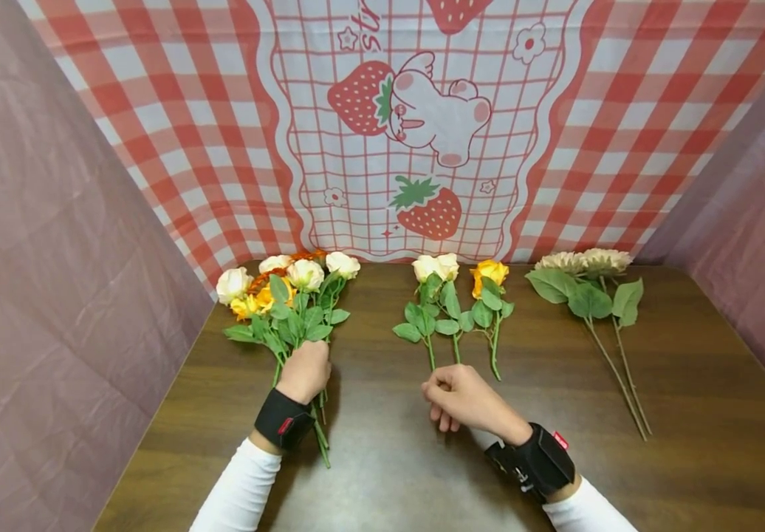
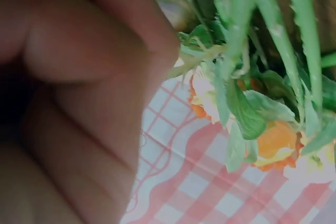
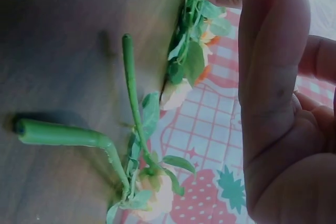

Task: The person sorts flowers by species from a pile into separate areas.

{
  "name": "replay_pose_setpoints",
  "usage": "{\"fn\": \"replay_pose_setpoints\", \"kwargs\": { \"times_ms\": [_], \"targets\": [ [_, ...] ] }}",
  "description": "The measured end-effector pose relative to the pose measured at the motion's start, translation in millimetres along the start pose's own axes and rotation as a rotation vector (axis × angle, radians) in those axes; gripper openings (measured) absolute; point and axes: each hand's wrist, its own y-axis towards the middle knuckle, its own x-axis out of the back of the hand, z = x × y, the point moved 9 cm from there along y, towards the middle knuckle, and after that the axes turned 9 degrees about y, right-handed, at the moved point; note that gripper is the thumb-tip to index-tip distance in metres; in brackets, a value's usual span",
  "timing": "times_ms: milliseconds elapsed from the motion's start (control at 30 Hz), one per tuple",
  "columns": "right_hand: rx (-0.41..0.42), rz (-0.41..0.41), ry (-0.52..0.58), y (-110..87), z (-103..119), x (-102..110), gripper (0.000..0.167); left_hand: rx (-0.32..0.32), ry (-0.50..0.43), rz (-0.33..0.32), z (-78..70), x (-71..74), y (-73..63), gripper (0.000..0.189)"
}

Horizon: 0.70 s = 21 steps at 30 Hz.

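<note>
A bunch of white and orange-yellow roses [image 1: 306,275] with some darker orange blooms lies at the left of the table. My left hand [image 1: 306,372] grips its green stems [image 2: 278,30] partway down; their cut ends stick out below the wrist. My right hand [image 1: 465,399] hovers beside the stem ends of two white roses [image 1: 437,267], its fingers loosely bent and holding nothing. In the right wrist view two bare stem ends [image 3: 63,132] lie apart from that hand. An orange-yellow rose [image 1: 490,278] lies just right of the white ones.
Two pale, many-petalled flowers [image 1: 585,262] with long stems and broad leaves lie at the right of the brown wooden table [image 1: 382,473]. A red-and-white checked cloth [image 1: 203,140] with strawberries hangs behind the table. Pinkish curtains [image 1: 70,295] stand at both sides.
</note>
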Motion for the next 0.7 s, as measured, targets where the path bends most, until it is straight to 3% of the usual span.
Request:
{"fn": "replay_pose_setpoints", "kwargs": {
  "times_ms": [200, 433, 700],
  "targets": [
    [0.002, 0.005, -0.012, -0.1, -2.2, -1.4, 0.023, -0.039, -0.060, 0.018, -5.4, 3.8, 0.0, 0.011],
    [0.009, 0.014, -0.027, 0.2, -2.9, -1.9, 0.023, -0.083, -0.085, -0.005, -14.0, 13.1, -2.8, 0.015],
    [0.018, 0.014, -0.033, 0.3, -4.2, -1.0, 0.023, -0.071, -0.129, -0.019, -20.1, 22.1, -6.6, 0.017]
  ]
}}
